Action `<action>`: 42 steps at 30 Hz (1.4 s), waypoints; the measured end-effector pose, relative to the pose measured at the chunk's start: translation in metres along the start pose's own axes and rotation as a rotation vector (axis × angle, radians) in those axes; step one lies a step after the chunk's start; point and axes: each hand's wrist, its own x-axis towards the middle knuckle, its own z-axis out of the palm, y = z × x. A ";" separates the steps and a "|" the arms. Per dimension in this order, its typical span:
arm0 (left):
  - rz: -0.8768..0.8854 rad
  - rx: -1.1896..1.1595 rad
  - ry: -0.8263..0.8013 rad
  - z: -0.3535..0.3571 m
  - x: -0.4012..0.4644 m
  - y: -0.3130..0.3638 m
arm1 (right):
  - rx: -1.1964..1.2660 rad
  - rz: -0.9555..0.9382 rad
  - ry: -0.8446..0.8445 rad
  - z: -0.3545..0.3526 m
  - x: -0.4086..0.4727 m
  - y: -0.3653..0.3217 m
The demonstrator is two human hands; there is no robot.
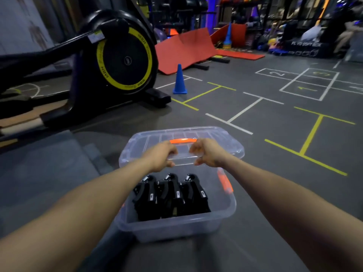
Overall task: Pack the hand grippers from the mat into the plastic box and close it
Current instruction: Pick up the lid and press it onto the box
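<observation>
Three black hand grippers (170, 195) side by side in open clear plastic box (176, 226), clear orange-handled lid (216, 142) above far rim.

The floor (245, 163) is lying dark grey, marked with white and yellow lines and numbered squares toward 2 o'clock. A grey mat (45, 173) is covering it at 8 o'clock, and the clear box (176, 226) is sitting at centre, at the mat's edge. A blue cone (179, 80) is standing at 12 o'clock, a black bike (110, 61) is resting at 10 o'clock, and red mats (186, 50) are lying folded beyond the cone.
</observation>
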 end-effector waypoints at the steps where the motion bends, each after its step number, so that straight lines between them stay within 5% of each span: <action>1: -0.006 -0.010 0.005 0.008 -0.001 -0.002 | 0.000 0.004 -0.008 0.005 -0.003 0.002; 13: -0.157 -0.101 -0.127 0.071 -0.036 -0.029 | -0.032 -0.026 -0.228 0.075 -0.019 0.013; 27: -0.117 -0.005 -0.269 0.105 -0.062 -0.016 | -0.173 -0.025 -0.387 0.101 -0.049 0.026; 35: -0.097 0.049 -0.148 0.095 -0.028 0.005 | -0.032 0.084 -0.239 0.078 -0.038 0.051; 42: -0.011 0.000 -0.208 0.119 0.025 0.051 | -0.020 0.344 0.013 0.058 -0.021 0.109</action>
